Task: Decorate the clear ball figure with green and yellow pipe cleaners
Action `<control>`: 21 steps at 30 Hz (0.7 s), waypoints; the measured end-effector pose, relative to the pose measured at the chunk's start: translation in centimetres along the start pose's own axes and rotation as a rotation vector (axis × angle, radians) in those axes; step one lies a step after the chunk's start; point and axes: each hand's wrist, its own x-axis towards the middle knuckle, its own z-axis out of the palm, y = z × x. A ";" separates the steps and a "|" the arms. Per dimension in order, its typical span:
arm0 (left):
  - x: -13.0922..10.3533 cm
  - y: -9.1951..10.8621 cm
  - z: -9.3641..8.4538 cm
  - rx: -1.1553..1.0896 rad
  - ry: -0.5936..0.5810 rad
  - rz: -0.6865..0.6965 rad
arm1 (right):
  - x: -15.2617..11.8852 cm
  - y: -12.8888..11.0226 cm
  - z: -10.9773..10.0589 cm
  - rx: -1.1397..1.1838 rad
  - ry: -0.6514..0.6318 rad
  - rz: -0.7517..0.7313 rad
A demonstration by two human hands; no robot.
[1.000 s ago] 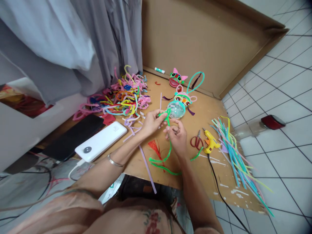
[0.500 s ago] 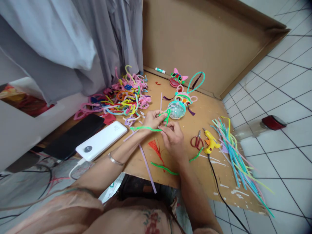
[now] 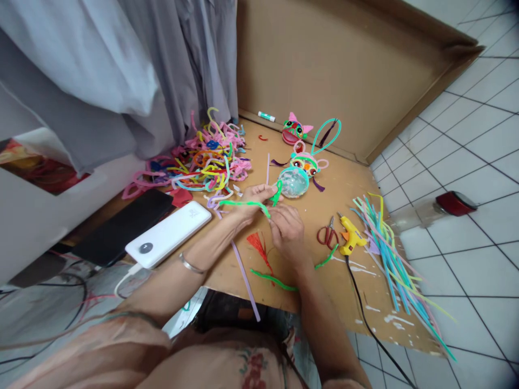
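A bright green pipe cleaner (image 3: 246,203) is pinched in my left hand (image 3: 256,195) and my right hand (image 3: 288,226), which meet over the middle of the table. One part of it is bent into a narrow loop above the fingers; a long free end runs left across my left wrist. My right fingertips close on it where it bends, just below the loop. Right behind the hands sits a turquoise pipe-cleaner animal head (image 3: 295,181) with pink ears. Another green pipe cleaner (image 3: 273,280) lies under my right forearm, close to a red tassel (image 3: 259,248).
Left stands a heap of coloured pipe cleaners (image 3: 206,156), with a white power bank (image 3: 169,233) in front. Red-handled scissors (image 3: 327,235), a yellow glue gun (image 3: 352,236) with a trailing cord and a straight pipe-cleaner bundle (image 3: 395,259) lie right. A cardboard wall (image 3: 324,65) rises behind.
The long free end of the green pipe cleaner has risen and now arches over my left wrist, bending down to my right fingers. My right hand has shifted slightly; the table things stay put.
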 end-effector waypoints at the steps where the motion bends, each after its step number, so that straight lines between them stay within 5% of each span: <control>1: 0.0 0.0 0.0 0.010 -0.005 0.004 | 0.0 0.0 0.0 0.012 0.000 -0.004; 8: -0.6 0.4 0.8 0.098 -0.024 0.002 | 0.0 -0.3 -0.3 0.146 0.043 0.040; 21: -0.9 0.1 0.5 0.200 -0.321 -0.105 | 0.5 1.1 -1.2 0.468 0.372 0.556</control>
